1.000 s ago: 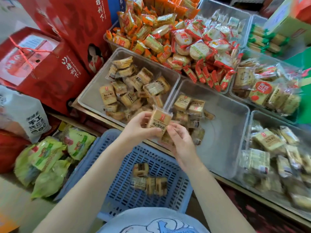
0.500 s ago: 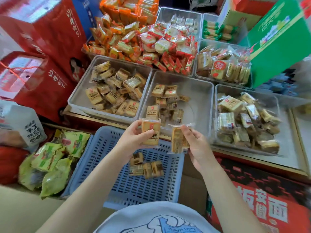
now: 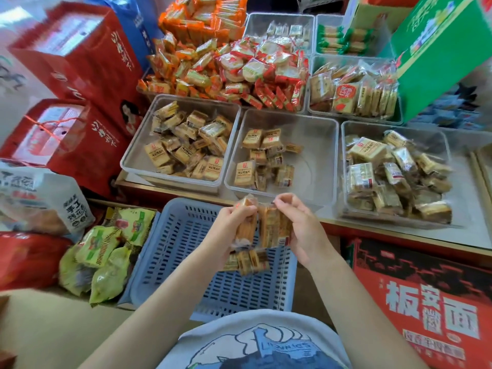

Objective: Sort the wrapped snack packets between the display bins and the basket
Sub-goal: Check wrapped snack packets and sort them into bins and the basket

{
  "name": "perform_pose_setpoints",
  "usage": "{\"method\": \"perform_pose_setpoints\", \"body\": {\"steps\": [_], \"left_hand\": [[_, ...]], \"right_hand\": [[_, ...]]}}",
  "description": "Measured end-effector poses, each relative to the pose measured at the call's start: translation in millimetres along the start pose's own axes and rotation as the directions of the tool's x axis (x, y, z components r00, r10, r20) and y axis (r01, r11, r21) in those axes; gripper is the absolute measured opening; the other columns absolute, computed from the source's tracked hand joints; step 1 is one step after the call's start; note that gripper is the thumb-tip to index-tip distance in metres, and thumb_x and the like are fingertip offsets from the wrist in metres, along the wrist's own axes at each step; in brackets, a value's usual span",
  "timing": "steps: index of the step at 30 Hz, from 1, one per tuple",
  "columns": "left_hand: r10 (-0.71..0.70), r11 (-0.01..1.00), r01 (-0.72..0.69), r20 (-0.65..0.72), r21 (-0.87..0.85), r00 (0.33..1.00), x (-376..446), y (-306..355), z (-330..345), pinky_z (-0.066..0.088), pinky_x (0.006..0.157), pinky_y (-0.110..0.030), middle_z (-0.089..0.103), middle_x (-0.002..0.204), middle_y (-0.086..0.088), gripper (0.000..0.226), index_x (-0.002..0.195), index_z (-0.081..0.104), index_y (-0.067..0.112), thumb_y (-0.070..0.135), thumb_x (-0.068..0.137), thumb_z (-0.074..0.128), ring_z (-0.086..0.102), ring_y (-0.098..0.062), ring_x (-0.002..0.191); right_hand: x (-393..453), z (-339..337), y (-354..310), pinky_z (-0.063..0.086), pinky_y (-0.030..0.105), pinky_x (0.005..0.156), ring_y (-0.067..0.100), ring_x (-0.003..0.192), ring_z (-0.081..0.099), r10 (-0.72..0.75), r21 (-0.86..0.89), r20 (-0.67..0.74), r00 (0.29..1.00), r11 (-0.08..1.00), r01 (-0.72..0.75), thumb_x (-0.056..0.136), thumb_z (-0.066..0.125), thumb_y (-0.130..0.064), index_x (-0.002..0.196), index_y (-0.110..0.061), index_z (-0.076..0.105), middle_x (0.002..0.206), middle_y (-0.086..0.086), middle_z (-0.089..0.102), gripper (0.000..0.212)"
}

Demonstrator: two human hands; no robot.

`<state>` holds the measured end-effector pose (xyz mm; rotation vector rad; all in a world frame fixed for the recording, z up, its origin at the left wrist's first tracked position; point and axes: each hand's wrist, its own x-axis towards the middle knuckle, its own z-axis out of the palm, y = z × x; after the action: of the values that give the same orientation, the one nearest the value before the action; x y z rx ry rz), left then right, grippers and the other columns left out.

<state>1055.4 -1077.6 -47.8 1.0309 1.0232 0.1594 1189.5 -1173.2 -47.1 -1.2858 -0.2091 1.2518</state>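
Both packets now brought together and turned on edge, where half a second ago held apart, label faces up; likely a side-by-side check before choosing bin or basket. Left hand (image 3: 231,230) fingers curled round one wrapped packet (image 3: 246,222); right hand (image 3: 300,230) pinching the second packet (image 3: 274,227) by its top seam, the two wrappers touching between the fingertips.

Directly beneath the fingers: blue slotted basket (image 3: 186,249), a few brown packets (image 3: 247,259) lying on its floor.

Just beyond the fingertips: middle clear bin (image 3: 314,166), sparsely filled, about a dozen like packets towards its left. Beyond and left of the fingers: left clear bin (image 3: 135,155), fuller. Right of the fingers: right clear bin (image 3: 452,155), paler wrapped squares. Farthest: bins heaped with red and orange wrappers (image 3: 239,65).
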Motion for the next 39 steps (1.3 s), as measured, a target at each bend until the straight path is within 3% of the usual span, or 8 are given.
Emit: {"method": "perform_pose_setpoints", "body": {"steps": [3, 8, 14, 19, 23, 29, 35, 39], "left_hand": [[-0.011, 0.997, 0.014, 0.040, -0.079, 0.999, -6.0, 5.2, 7.3, 0.057, 0.067, -0.030, 0.075, 0.089, -0.007, 0.026, 0.106, 0.069, 0.008, 0.029, 0.102, 0.054, 0.071, -0.018, 0.077], [-0.082, 0.974, 0.074, -0.028, -0.213, 0.996, -5.2, 3.2, 5.7, 0.047, 0.110, -0.053, 0.074, 0.107, -0.015, 0.033, 0.121, 0.065, 0.009, 0.033, 0.099, 0.055, 0.067, -0.031, 0.101], [-0.022, 0.999, 0.019, 0.122, 0.028, 0.992, -0.9, -1.4, 11.8, 0.055, 0.086, -0.038, 0.072, 0.121, -0.016, 0.060, 0.130, 0.062, 0.011, 0.052, 0.085, 0.063, 0.069, -0.031, 0.113], [0.075, 0.991, -0.093, 0.170, 0.099, 0.982, 3.6, -6.8, 26.8, 0.056, 0.099, -0.050, 0.071, 0.122, -0.017, 0.084, 0.137, 0.051, 0.007, 0.037, 0.069, 0.090, 0.070, -0.033, 0.112], [0.166, 0.977, -0.173, 0.059, 0.128, 0.984, 10.1, -8.9, 38.8, 0.057, 0.094, -0.053, 0.074, 0.114, -0.016, 0.083, 0.130, 0.055, 0.012, 0.030, 0.059, 0.095, 0.072, -0.034, 0.107], [0.243, 0.960, -0.238, -0.014, 0.147, 0.970, 9.3, -4.9, 45.0, 0.060, 0.083, -0.042, 0.076, 0.106, -0.012, 0.075, 0.119, 0.059, 0.021, 0.028, 0.054, 0.095, 0.074, -0.030, 0.099], [0.189, 0.968, -0.187, 0.009, 0.168, 0.982, 12.0, -3.1, 54.0, 0.057, 0.096, -0.054, 0.076, 0.108, -0.011, 0.065, 0.121, 0.060, 0.020, 0.018, 0.066, 0.095, 0.074, -0.030, 0.101], [0.189, 0.970, -0.189, 0.015, 0.153, 0.982, 14.0, 0.8, 55.6, 0.056, 0.096, -0.059, 0.076, 0.112, -0.012, 0.075, 0.125, 0.060, 0.015, 0.028, 0.060, 0.095, 0.073, -0.032, 0.104]], "right_hand": [[2.6, -4.6, -5.1, 0.053, 0.041, 0.076, 0.022, 0.083, 0.063, 0.022, 0.014, 0.006, 1.000, 1.000, -0.022, 0.104, 0.054, -0.022, 0.094, -0.016, 0.062, 0.084, 0.006, 0.066, 0.014], [0.7, -10.1, -10.9, 0.055, 0.044, 0.086, 0.024, 0.089, 0.066, -0.006, -0.092, -0.003, 1.000, 0.996, 0.006, 0.104, 0.055, -0.020, 0.105, -0.004, 0.065, 0.092, 0.012, 0.071, 0.019], [-3.9, -21.9, -19.5, 0.055, 0.035, 0.074, 0.017, 0.078, 0.068, 0.020, -0.054, 0.051, 0.998, 0.998, -0.018, 0.095, 0.066, -0.016, 0.088, -0.008, 0.069, 0.080, 0.007, 0.071, 0.011], [-4.2, -31.7, -26.0, 0.059, 0.032, 0.059, 0.021, 0.072, 0.073, 0.077, 0.099, 0.060, 0.995, 0.992, -0.083, 0.095, 0.065, -0.009, 0.088, -0.004, 0.065, 0.082, 0.013, 0.074, 0.009], [-2.8, -40.3, -28.6, 0.060, 0.034, 0.068, 0.024, 0.082, 0.073, 0.050, 0.116, 0.047, 0.998, 0.992, -0.055, 0.095, 0.067, -0.011, 0.098, -0.003, 0.066, 0.091, 0.016, 0.074, 0.008], [3.9, -63.4, -41.1, 0.054, 0.045, 0.094, 0.024, 0.095, 0.067, 0.036, -0.229, 0.085, 0.996, 0.973, -0.016, 0.094, 0.070, -0.015, 0.099, -0.009, 0.069, 0.096, 0.011, 0.071, 0.008], [4.3, -63.0, -39.9, 0.058, 0.033, 0.087, 0.019, 0.090, 0.068, -0.190, -0.389, -0.027, 0.981, 0.906, 0.165, 0.096, 0.068, -0.008, 0.091, -0.016, 0.069, 0.089, 0.004, 0.071, 0.009], [6.0, -59.6, -30.4, 0.058, 0.035, 0.088, 0.022, 0.096, 0.071, -0.182, -0.251, -0.117, 0.976, 0.957, 0.148, 0.094, 0.070, -0.010, 0.093, -0.017, 0.070, 0.094, 0.007, 0.076, 0.008]]}}
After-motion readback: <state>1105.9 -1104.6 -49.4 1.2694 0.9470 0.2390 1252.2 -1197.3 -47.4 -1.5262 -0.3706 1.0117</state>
